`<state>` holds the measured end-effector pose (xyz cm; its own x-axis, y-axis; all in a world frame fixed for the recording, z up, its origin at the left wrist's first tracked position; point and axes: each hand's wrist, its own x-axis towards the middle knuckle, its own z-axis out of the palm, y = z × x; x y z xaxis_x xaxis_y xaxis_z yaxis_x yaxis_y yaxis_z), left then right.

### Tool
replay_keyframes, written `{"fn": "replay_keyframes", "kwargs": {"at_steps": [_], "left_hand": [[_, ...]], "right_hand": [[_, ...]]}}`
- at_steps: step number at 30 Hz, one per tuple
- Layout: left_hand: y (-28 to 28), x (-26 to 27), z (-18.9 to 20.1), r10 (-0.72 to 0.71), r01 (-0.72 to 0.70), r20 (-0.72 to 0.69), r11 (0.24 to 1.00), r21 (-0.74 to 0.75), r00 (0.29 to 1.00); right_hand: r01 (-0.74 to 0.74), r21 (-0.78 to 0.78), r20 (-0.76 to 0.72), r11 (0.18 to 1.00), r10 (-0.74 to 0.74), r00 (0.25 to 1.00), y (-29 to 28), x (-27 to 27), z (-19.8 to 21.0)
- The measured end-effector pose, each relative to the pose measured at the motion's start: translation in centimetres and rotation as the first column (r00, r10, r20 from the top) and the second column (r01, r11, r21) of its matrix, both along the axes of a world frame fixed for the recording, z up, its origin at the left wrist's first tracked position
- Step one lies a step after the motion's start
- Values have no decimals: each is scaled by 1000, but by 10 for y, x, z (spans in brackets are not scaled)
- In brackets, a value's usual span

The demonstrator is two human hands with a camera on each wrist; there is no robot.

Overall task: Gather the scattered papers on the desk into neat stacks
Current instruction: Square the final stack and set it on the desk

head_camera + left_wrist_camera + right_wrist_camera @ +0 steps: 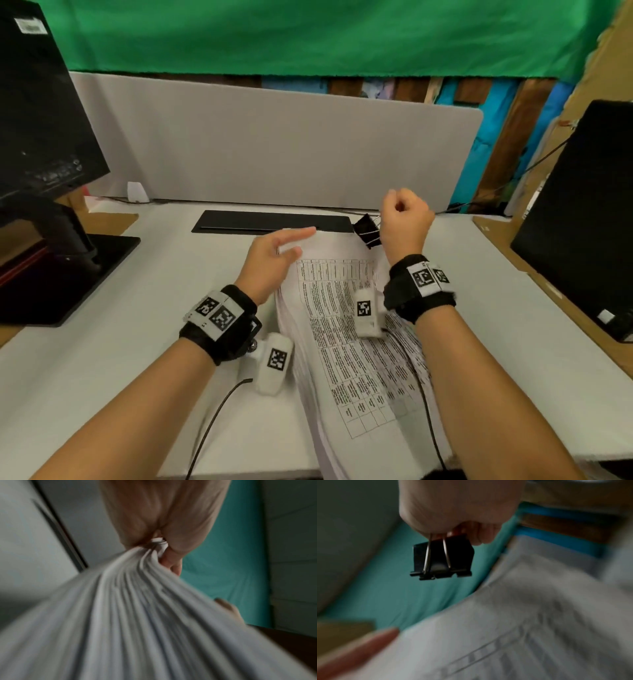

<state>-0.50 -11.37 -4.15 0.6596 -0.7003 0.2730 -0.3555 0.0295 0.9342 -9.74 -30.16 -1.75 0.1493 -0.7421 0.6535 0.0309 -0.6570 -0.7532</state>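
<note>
A thick stack of printed papers (342, 342) with tables on the top sheet lies in the middle of the white desk (120, 359), reaching the front edge. My left hand (274, 255) grips the stack's far left corner, thumb on top. In the left wrist view the fanned sheets (137, 615) bunch together inside that hand (163, 520). My right hand (406, 219) is a fist above the stack's far right corner and pinches the wire handles of a black binder clip (368, 229). In the right wrist view the clip (442, 558) hangs below the right hand (453, 504), just off the paper (522, 628).
A flat black keyboard (270, 221) lies just behind the stack, before a grey divider panel (274, 144). A monitor (44, 113) on a black base (68, 274) stands at the left. Another black monitor (582, 222) on cardboard (507, 246) stands at the right.
</note>
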Motion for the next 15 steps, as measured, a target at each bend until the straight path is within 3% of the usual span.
{"fn": "replay_keyframes", "kwargs": {"at_steps": [1,2,3,5,8,15], "left_hand": [[4,-7,10,2,0,85,1000,-28,996],[8,-14,19,5,5,161,998,-62,987],[12,-22,29,9,13,234,995,-95,972],[18,-37,45,29,35,360,985,-172,933],[24,-54,63,81,53,457,961,-273,886],[35,-84,88,148,124,609,916,-382,779]], "right_hand": [[15,-268,-21,963,-22,1000,9,-9,17],[20,-483,-25,876,-37,999,15,-17,33],[31,-640,-21,767,-58,998,21,-25,48],[81,-809,10,582,-124,992,31,-40,72],[142,-888,79,437,-158,984,44,-58,95],[130,-925,97,356,-108,989,59,-83,133]]}}
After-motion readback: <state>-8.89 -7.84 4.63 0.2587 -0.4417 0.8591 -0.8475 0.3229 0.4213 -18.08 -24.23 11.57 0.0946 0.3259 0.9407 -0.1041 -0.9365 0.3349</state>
